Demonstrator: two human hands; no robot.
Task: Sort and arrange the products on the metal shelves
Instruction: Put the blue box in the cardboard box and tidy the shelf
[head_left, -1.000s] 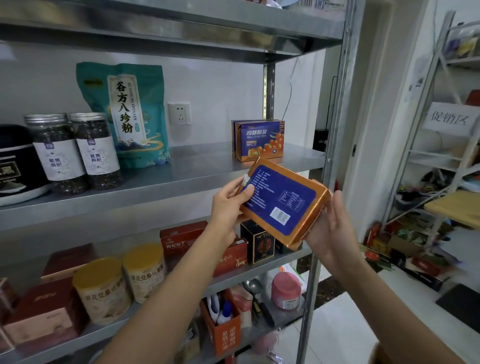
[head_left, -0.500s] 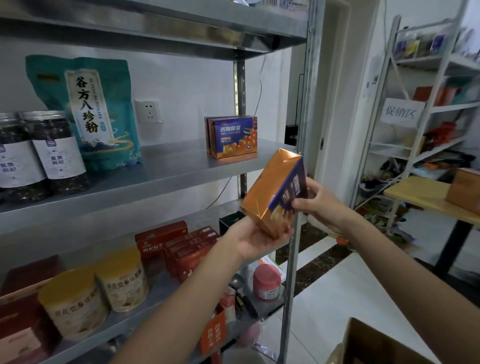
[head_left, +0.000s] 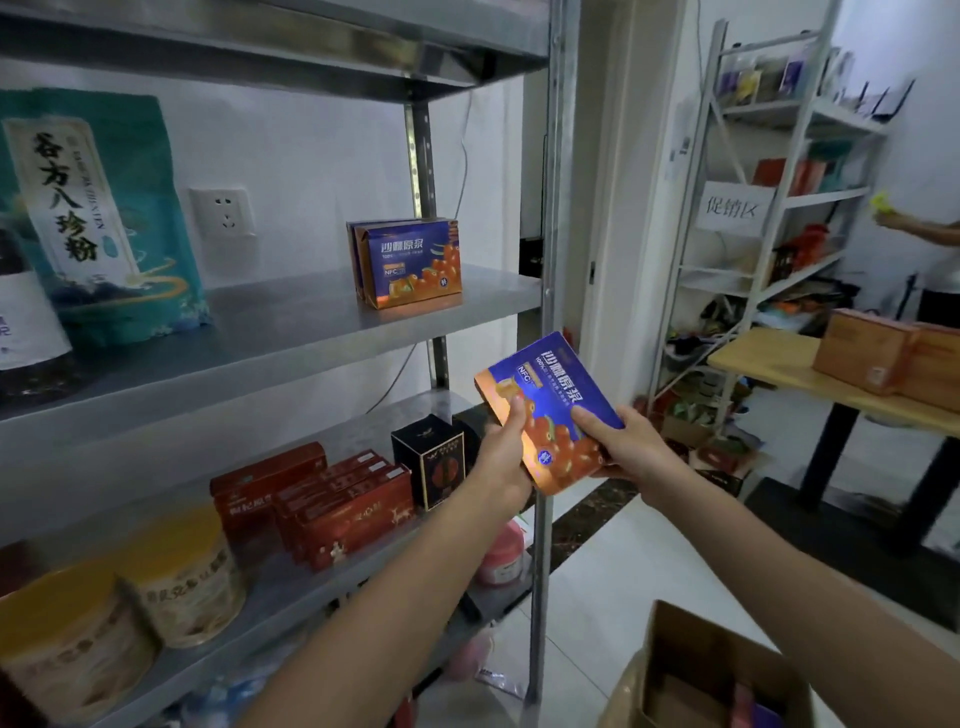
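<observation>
I hold a blue and orange juice box (head_left: 550, 400) in both hands, in front of the shelf's right post, its printed front tilted up toward me. My left hand (head_left: 503, 451) grips its lower left edge, thumb on the front. My right hand (head_left: 623, 447) grips its lower right corner. Matching boxes (head_left: 413, 262) stand upright near the back right of the middle metal shelf (head_left: 291, 338), well above and left of the held box.
A teal pouch (head_left: 98, 208) and a dark jar (head_left: 26, 322) stand at the shelf's left. Below sit red boxes (head_left: 332, 499), a black box (head_left: 434, 462) and yellow-lidded tubs (head_left: 182, 582). An open carton (head_left: 711, 670) lies on the floor. A wooden table (head_left: 810, 374), a second rack and another person's arm are at right.
I have turned the box over from its back label, through its orange side, to its printed front. It has dropped lower and right of the shelf. My view has swung right.
</observation>
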